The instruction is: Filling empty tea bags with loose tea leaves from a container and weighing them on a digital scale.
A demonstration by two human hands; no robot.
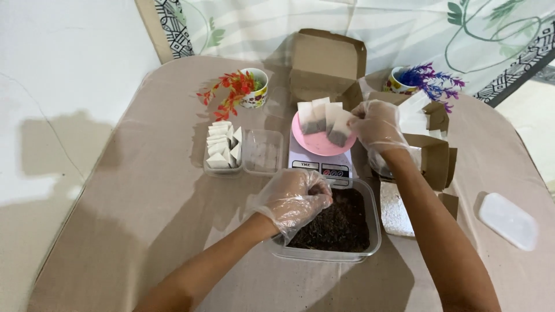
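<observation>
While both arms reach forward over the tan-covered table [144, 190], the left hand [293, 199], in a thin clear glove, sits curled over the near clear tub [374, 231] of dark loose tea [341, 222], fingers bunched into a pinch at the tea's surface; what it has pinched, if anything, cannot be told. Right of the tub lies a silvery foil sheet [396, 211], and further right a white lid [509, 221] sits alone near the table edge. Just behind the tub stands a small white scale [319, 164] with a pink round pan [318, 141]. Several part-filled paper tea bags [324, 118] stand on the pan. The gloved right hand [376, 124] pinches the rightmost bag at its top edge, fingers closed on it. Left of the scale, two small clear trays: one empty [263, 151], one packed with folded white bags [222, 144]. Brown cardboard boxes [436, 147] sit right of the scale. Farthest back, an open cardboard box [326, 60], a cup with red sprigs [245, 86] and a cup with purple sprigs [416, 80].
</observation>
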